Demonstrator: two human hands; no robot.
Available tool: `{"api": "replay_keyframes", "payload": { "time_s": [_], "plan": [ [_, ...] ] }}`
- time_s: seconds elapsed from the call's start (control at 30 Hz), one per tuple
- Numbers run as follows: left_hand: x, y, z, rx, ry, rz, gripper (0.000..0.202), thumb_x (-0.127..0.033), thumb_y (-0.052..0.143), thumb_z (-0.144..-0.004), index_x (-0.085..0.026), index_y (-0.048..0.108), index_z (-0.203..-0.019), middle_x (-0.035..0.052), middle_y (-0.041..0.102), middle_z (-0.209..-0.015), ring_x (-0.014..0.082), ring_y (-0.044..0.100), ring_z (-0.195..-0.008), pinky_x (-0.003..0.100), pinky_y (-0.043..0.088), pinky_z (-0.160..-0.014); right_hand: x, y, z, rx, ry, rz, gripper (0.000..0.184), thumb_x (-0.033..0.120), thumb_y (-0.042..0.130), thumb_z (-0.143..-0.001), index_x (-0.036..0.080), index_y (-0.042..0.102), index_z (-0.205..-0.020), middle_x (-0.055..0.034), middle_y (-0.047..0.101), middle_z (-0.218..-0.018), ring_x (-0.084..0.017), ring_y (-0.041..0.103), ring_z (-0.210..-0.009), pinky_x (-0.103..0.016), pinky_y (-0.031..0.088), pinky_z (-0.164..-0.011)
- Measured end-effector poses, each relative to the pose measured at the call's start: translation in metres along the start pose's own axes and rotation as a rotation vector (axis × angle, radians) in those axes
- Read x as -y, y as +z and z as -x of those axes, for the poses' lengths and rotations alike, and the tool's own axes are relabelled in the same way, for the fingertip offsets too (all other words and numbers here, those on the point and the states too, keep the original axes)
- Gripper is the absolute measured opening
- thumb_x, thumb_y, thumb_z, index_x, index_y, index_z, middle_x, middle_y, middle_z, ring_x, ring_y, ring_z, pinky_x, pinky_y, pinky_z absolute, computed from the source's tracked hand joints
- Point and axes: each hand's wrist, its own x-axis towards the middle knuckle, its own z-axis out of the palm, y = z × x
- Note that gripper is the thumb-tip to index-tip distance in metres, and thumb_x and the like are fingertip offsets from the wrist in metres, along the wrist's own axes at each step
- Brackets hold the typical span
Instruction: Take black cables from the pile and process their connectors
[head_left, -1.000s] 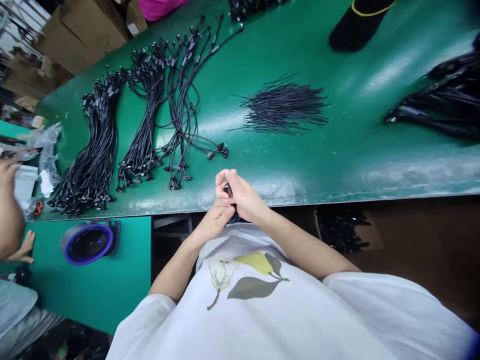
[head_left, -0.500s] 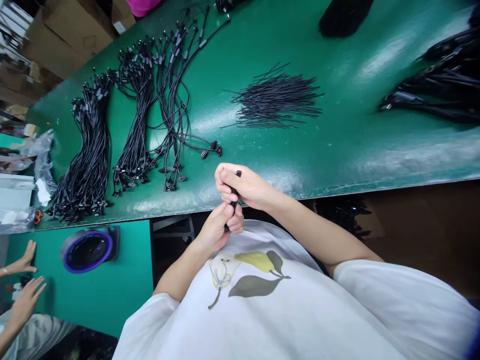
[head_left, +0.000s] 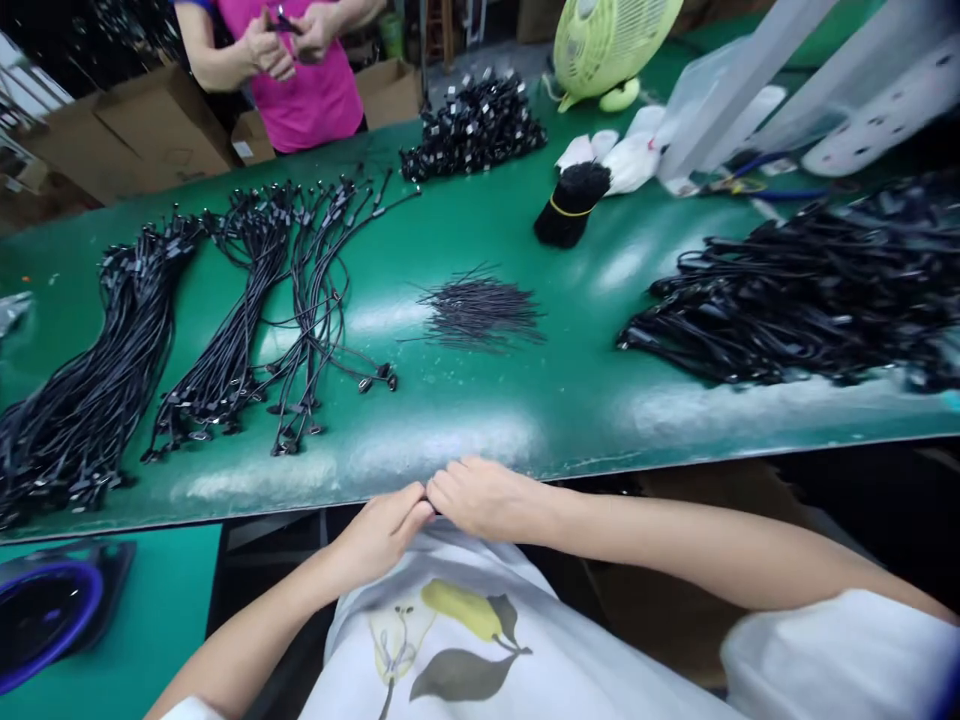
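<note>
My left hand (head_left: 380, 533) and my right hand (head_left: 480, 495) meet at the near edge of the green table (head_left: 570, 400), just in front of my chest. The fingers of both are curled and pressed together, fingertips touching. What they pinch is hidden between them. A small heap of thin black ties (head_left: 480, 312) lies on the table straight ahead of my hands. Bundles of black cables (head_left: 225, 330) with connectors lie to the left.
A large pile of black cables (head_left: 810, 290) fills the right side. A banded black bundle (head_left: 570, 205), a heap of black parts (head_left: 472, 125) and a green fan (head_left: 607, 40) stand at the back. A person in pink (head_left: 300, 60) works across the table. A blue-rimmed device (head_left: 45, 610) sits low left.
The view has tilted up, showing the far side of the table. My hands have dropped to the table edge and closed together, and the small black piece seen in my right fingers is now hidden.
</note>
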Motion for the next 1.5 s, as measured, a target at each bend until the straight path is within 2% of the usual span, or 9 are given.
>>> {"api": "replay_keyframes", "payload": {
  "time_s": [0.17,0.3,0.37,0.5,0.63,0.77,1.03,1.23,1.5],
  "plan": [
    [0.000,0.003,-0.014,0.012,-0.050,0.238,0.039,-0.049,0.031,-0.097,-0.018,0.050,-0.081,-0.0017,0.046,-0.069,0.0128,0.040,-0.064,0.026,0.034,-0.063,-0.011,0.002,0.002,-0.078,-0.054,-0.039,0.026,0.014,0.036,-0.097,0.017,0.054,-0.078,-0.0026,0.054,-0.070,-0.015,0.043,-0.060,-0.033,0.021,-0.057],
    [0.011,0.003,-0.021,-0.145,-0.076,0.217,0.040,-0.053,0.042,-0.093,-0.017,0.055,-0.079,0.0006,0.052,-0.072,0.0142,0.045,-0.067,0.026,0.034,-0.065,-0.049,0.004,0.000,-0.057,-0.003,-0.265,0.031,0.021,0.035,-0.099,0.017,0.062,-0.085,-0.0037,0.061,-0.078,-0.016,0.051,-0.069,-0.031,0.032,-0.062],
    [0.016,0.003,-0.022,-0.225,-0.119,0.280,0.043,-0.057,0.045,-0.090,-0.017,0.055,-0.077,-0.0005,0.049,-0.068,0.0130,0.042,-0.063,0.026,0.032,-0.061,-0.094,0.008,0.004,-0.117,0.199,-0.370,0.035,0.025,0.031,-0.101,0.020,0.066,-0.095,-0.0045,0.064,-0.086,-0.016,0.055,-0.079,-0.031,0.038,-0.068],
    [0.018,0.006,-0.019,-0.287,-0.125,0.525,0.045,-0.059,0.050,-0.087,-0.016,0.054,-0.077,-0.0057,0.038,-0.055,0.0098,0.032,-0.052,0.024,0.026,-0.055,-0.195,0.026,0.010,-0.202,0.873,-0.192,0.031,0.022,0.037,-0.097,0.017,0.068,-0.097,-0.0113,0.064,-0.096,-0.021,0.053,-0.087,-0.036,0.040,-0.077],
    [0.016,0.007,-0.015,-0.357,-0.088,0.703,0.044,-0.059,0.054,-0.086,-0.015,0.055,-0.077,-0.0061,0.038,-0.053,0.0091,0.033,-0.052,0.024,0.027,-0.055,-0.236,0.045,0.011,-0.175,1.014,-0.066,0.020,0.018,0.048,-0.091,0.011,0.067,-0.092,-0.0174,0.061,-0.104,-0.026,0.051,-0.093,-0.038,0.038,-0.081],
    [0.017,0.004,-0.014,-0.432,-0.076,0.806,0.044,-0.057,0.061,-0.082,-0.013,0.058,-0.080,-0.0057,0.041,-0.054,0.0077,0.033,-0.051,0.024,0.025,-0.054,-0.222,0.038,0.015,-0.215,1.020,-0.011,0.023,0.022,0.045,-0.094,0.015,0.067,-0.094,-0.0144,0.062,-0.101,-0.025,0.051,-0.092,-0.037,0.037,-0.080],
    [-0.007,0.003,-0.030,-0.355,0.043,0.985,0.041,-0.053,0.062,-0.083,-0.013,0.057,-0.085,-0.0077,0.035,-0.053,0.0057,0.029,-0.048,0.022,0.022,-0.050,-0.149,0.018,0.003,-0.363,0.906,-0.147,0.027,0.034,0.043,-0.098,0.019,0.066,-0.097,-0.0082,0.065,-0.096,-0.020,0.057,-0.086,-0.031,0.041,-0.076],
    [-0.016,-0.001,-0.026,-0.357,0.120,1.030,0.039,-0.052,0.066,-0.081,-0.017,0.048,-0.090,-0.0094,0.038,-0.053,0.0050,0.029,-0.046,0.020,0.022,-0.048,-0.146,0.021,-0.002,-0.359,0.929,-0.105,0.027,0.031,0.044,-0.096,0.019,0.067,-0.087,-0.0102,0.064,-0.093,-0.024,0.055,-0.089,-0.036,0.041,-0.082],
    [-0.019,-0.001,-0.024,-0.336,0.162,1.099,0.061,-0.049,0.068,-0.081,-0.014,0.046,-0.127,-0.0101,0.039,-0.052,0.0058,0.029,-0.046,0.022,0.021,-0.048,-0.103,0.018,-0.028,-0.384,0.859,-0.154,0.031,0.036,0.039,-0.099,0.020,0.064,-0.091,-0.0081,0.064,-0.091,-0.021,0.057,-0.084,-0.030,0.041,-0.075]
  ]
}}
